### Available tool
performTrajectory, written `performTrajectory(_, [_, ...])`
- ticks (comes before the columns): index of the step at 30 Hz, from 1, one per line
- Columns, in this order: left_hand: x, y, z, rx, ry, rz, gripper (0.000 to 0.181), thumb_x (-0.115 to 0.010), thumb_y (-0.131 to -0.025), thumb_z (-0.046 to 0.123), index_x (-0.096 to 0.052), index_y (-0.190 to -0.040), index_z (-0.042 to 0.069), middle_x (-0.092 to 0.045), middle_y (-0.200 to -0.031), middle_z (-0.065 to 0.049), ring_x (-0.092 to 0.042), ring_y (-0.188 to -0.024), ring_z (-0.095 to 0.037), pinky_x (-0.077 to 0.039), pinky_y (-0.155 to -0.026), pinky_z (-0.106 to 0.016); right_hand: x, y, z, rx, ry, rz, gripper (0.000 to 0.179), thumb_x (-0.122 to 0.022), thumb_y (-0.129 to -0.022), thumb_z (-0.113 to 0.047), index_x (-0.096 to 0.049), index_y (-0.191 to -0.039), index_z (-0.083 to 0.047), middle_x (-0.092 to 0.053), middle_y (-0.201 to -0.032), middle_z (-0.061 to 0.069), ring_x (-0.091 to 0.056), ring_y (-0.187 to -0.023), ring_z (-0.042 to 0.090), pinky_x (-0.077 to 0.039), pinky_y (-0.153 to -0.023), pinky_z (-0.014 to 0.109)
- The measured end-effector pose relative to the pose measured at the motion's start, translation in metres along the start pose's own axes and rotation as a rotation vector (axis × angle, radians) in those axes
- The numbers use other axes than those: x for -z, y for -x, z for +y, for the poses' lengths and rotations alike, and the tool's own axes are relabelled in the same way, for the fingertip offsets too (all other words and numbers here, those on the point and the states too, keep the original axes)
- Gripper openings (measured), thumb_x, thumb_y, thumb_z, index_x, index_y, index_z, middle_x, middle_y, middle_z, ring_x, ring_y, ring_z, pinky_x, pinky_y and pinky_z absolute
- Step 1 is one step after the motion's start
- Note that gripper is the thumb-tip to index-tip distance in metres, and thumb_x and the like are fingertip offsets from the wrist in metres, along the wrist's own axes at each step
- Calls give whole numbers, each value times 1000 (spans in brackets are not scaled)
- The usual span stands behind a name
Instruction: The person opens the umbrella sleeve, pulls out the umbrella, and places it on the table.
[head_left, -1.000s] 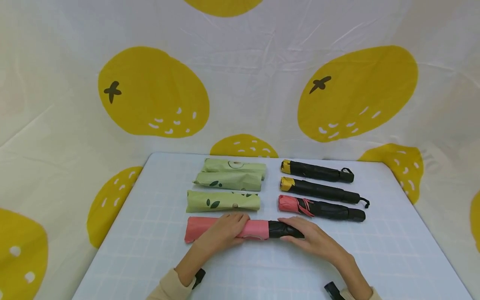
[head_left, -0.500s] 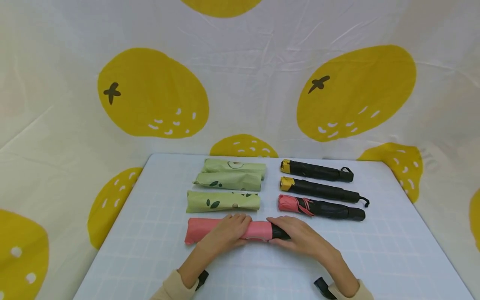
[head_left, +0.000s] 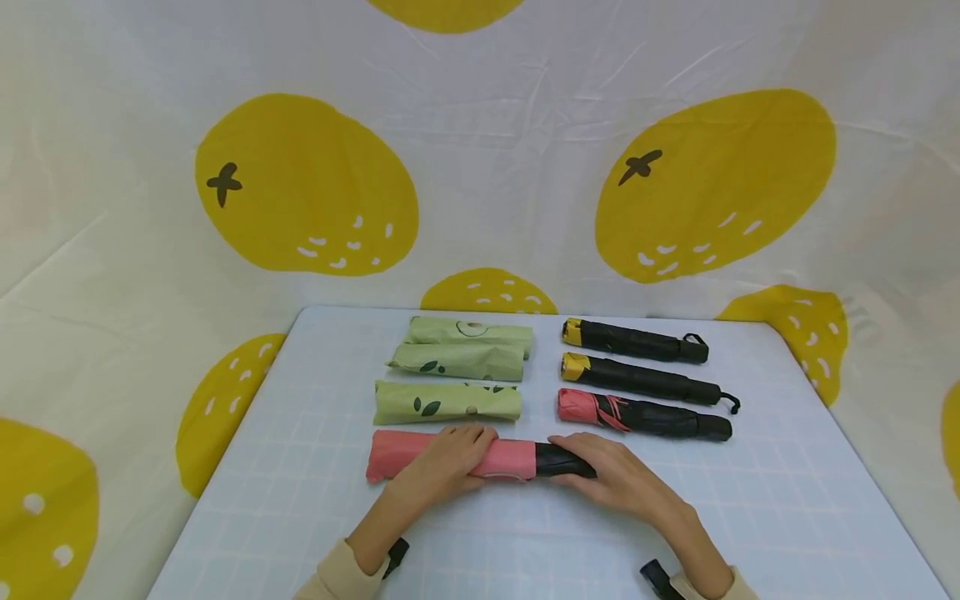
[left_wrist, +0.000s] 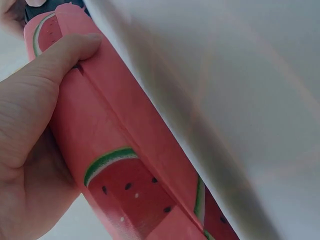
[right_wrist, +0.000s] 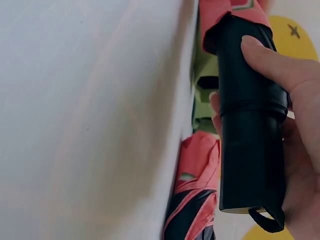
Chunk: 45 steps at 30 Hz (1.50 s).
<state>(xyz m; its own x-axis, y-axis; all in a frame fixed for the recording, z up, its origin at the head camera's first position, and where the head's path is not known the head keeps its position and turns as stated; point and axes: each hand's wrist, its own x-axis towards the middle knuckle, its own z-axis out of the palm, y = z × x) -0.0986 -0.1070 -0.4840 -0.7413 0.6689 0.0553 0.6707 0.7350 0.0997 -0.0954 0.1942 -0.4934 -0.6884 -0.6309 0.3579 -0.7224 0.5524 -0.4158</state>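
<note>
A pink umbrella sleeve with a watermelon print point(head_left: 401, 452) lies crosswise in front of me, with a black folded umbrella point(head_left: 558, 460) sticking out of its right end. My left hand point(head_left: 450, 462) grips the sleeve around its middle; in the left wrist view the thumb lies along the pink cloth point(left_wrist: 100, 120). My right hand point(head_left: 611, 467) holds the umbrella's black part. The right wrist view shows the black handle point(right_wrist: 252, 165) with a short strap loop at its end, the thumb pressed near the sleeve's mouth. How far the umbrella reaches inside the sleeve is hidden.
Several green avocado-print rolls point(head_left: 446, 402) lie behind the sleeve. Right of them lie two black umbrellas with yellow ends point(head_left: 637, 379) and a black one with a pink end point(head_left: 652, 417). A pale checked cloth covers the table point(head_left: 262, 500); a fruit-print curtain point(head_left: 510, 183) hangs behind.
My right hand moved left toward the sleeve, covering more of the black part, then shifted back right a little, showing more of it. The left hand stayed nearly in place on the sleeve.
</note>
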Motion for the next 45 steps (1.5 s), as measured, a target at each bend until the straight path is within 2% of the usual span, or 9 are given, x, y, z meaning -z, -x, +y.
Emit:
performTrajectory(7, [-2, 0, 0, -11, -10, -6, 53, -88, -83, 31, -55, -120, 12, -64, -117, -3, -61, -113, -20, -51, -94, -38, 2, 0, 0, -18, -1, -39, 53, -85, -87, -28, -67, -134, -10, -70, -123, -5, -66, -113, 14, -56, -92, 42])
performTrajectory(13, [-4, -3, 3, -25, -37, -10, 49, -87, -84, 30, -55, -116, 12, -64, -112, -2, -61, -108, -18, -51, -89, -36, 2, -9, -8, -115, -13, -164, 62, -78, -93, -35, -57, -145, -8, -66, -134, 3, -63, -121, 21, -53, -99, 47])
performTrajectory(16, [-6, -4, 5, -31, -49, -14, 49, -87, -84, 31, -55, -116, 12, -64, -111, -2, -61, -106, -17, -51, -89, -35, -2, -12, -12, -126, -22, -199, 64, -76, -95, -36, -54, -148, -7, -65, -136, 6, -63, -121, 22, -53, -97, 47])
performTrajectory(19, [-6, -3, 5, -15, -32, -27, 51, -87, -85, 32, -55, -119, 11, -64, -116, -3, -62, -110, -18, -51, -92, -36, -5, -12, -12, -83, -10, -160, 60, -77, -94, -33, -58, -144, -6, -68, -131, 5, -65, -118, 22, -54, -95, 46])
performTrajectory(23, [-2, -3, 4, 36, 35, -65, 54, -87, -85, 32, -55, -124, 12, -64, -122, -4, -62, -115, -19, -51, -97, -39, -6, -7, -8, -10, 19, -41, 55, -83, -89, -27, -65, -136, -6, -71, -124, 1, -66, -116, 21, -55, -94, 45])
performTrajectory(26, [1, -1, 1, 57, 68, -71, 55, -87, -85, 31, -54, -125, 13, -64, -122, -3, -62, -114, -19, -51, -96, -40, -4, -3, -5, 1, 29, 8, 55, -85, -86, -26, -67, -134, -6, -71, -123, 0, -67, -114, 20, -56, -93, 44])
performTrajectory(32, [-2, 4, -5, 22, 52, -45, 53, -88, -84, 30, -54, -122, 13, -64, -121, -3, -61, -113, -19, -51, -95, -39, -2, 3, 0, -40, 1, -14, 53, -85, -87, -29, -68, -133, -10, -70, -123, -4, -66, -113, 16, -56, -92, 43])
performTrajectory(39, [-5, 3, -6, -67, -44, 71, 53, -90, -81, 30, -56, -118, 13, -64, -109, 1, -62, -103, -17, -52, -88, -35, -3, 1, -4, -62, -18, -60, 55, -83, -89, -29, -64, -137, -10, -68, -126, -5, -63, -117, 16, -54, -95, 44])
performTrajectory(45, [-8, 3, -3, -69, -54, 79, 51, -89, -82, 31, -55, -116, 12, -63, -107, 2, -61, -98, -16, -51, -85, -32, -10, -7, -9, -65, 16, -105, 56, -80, -91, -35, -62, -139, -10, -69, -124, -1, -65, -115, 20, -54, -96, 46])
